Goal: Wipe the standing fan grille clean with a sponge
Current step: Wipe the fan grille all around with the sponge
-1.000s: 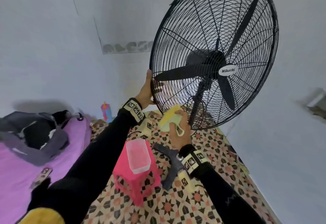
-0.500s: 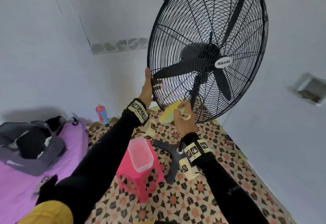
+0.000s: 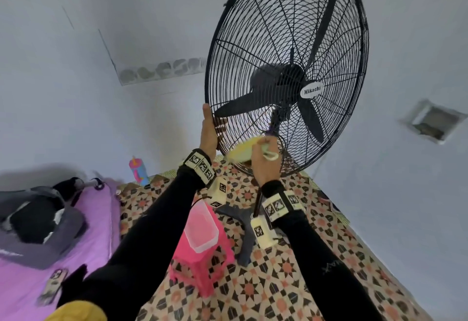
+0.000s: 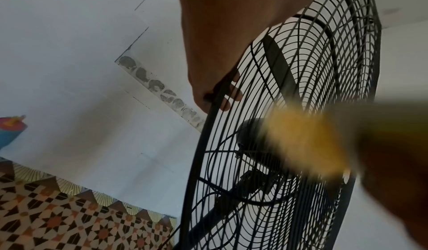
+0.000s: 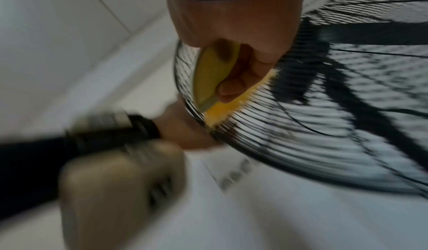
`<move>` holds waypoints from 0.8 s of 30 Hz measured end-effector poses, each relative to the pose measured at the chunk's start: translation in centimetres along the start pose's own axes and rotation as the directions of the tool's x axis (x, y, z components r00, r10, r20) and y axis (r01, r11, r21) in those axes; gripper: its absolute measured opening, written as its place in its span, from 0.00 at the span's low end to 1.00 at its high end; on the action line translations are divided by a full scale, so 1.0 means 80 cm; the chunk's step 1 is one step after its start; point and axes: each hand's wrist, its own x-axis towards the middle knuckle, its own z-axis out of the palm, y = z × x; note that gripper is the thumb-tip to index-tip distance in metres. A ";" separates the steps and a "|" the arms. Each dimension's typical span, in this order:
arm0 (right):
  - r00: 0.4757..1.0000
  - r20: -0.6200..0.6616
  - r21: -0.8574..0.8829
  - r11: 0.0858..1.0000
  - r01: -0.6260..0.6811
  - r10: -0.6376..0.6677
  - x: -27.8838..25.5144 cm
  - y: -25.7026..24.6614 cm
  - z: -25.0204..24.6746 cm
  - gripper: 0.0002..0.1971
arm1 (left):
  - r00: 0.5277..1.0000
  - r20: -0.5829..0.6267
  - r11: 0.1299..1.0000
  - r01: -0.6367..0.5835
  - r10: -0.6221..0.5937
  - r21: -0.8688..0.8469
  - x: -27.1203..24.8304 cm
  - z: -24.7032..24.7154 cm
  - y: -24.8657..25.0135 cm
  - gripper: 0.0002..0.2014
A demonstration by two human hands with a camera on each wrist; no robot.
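A big black standing fan with a round wire grille point(image 3: 286, 42) fills the upper right of the head view, its hub badge reading Mikachi. My left hand point(image 3: 209, 131) grips the grille's left rim point(image 4: 208, 126), fingers point(image 4: 234, 93) poking through the wires. My right hand point(image 3: 263, 158) holds a yellow sponge point(image 3: 243, 152) against the lower front of the grille. In the right wrist view the fingers point(image 5: 234, 87) curl round the sponge point(image 5: 213, 74), whose orange face presses on the wires. The left wrist view shows the sponge point(image 4: 305, 140) only as a blur.
A pink plastic stool point(image 3: 202, 265) with a clear tub point(image 3: 201, 227) on it stands below my arms. The fan's grey foot point(image 3: 243, 229) lies on the patterned floor. A purple bed point(image 3: 63, 244) with a dark bag point(image 3: 35, 219) is at left; a small bottle point(image 3: 138, 170) stands by the wall.
My right hand has carried the sponge up and right along the lower grille. The left hand has kept its grip on the rim. The head view has shifted left.
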 end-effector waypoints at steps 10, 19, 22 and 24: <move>0.975 0.002 0.006 0.975 -0.223 0.223 0.004 0.010 0.011 0.05 | 1.000 -0.023 1.000 0.011 -0.011 -0.029 -0.001 -0.003 0.009 0.42; 0.997 -0.048 0.092 0.994 0.061 -0.057 0.040 -0.055 0.019 0.05 | 0.999 -0.052 1.000 -0.016 0.015 -0.018 0.004 0.006 -0.004 0.41; 0.997 -0.045 -0.095 0.993 -0.073 0.069 0.029 -0.013 0.012 0.04 | 0.995 -0.093 1.000 -0.021 0.021 -0.002 0.010 0.000 -0.006 0.43; 0.994 -0.007 -0.211 0.971 -0.111 0.112 0.030 0.002 -0.002 0.04 | 0.997 -0.077 0.999 -0.027 0.028 0.018 0.016 -0.003 -0.012 0.44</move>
